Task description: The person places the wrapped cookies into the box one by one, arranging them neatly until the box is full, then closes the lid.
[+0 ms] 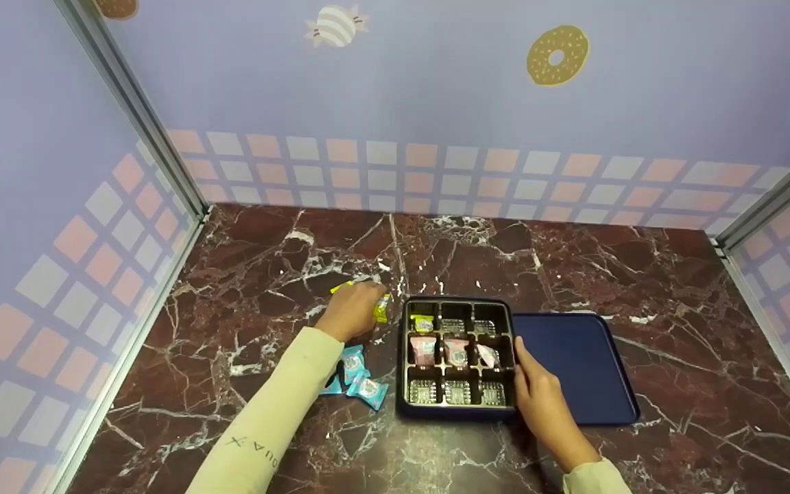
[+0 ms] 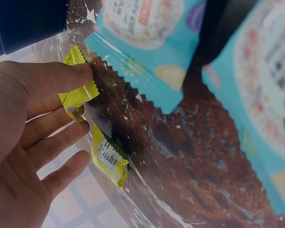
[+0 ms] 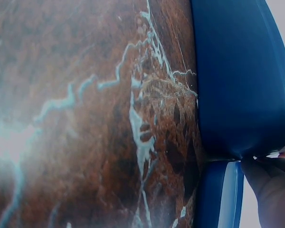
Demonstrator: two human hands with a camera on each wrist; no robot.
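Our right hand (image 1: pixel 544 391) rests straight-fingered against the box (image 1: pixel 457 413) to its left, while our left hand (image 1: pixel 354 309) pinches one yellow candy (image 2: pixel 76 98), and its spread fingers could knock the second candy (image 2: pixel 107 156) beside them.

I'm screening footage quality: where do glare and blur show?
Right wrist view: glare whitens the tabletop at the left edge; left wrist view: the close blue packet at right looks soft; head view: a pale sheen lies on the tabletop before the box.

box (image 1: pixel 457 412) on table (image 1: pixel 477 261) | lid (image 1: pixel 577 370) — right of box | loose sweets (image 1: pixel 369 390) — left | wall (image 1: pixel 436 82) behind
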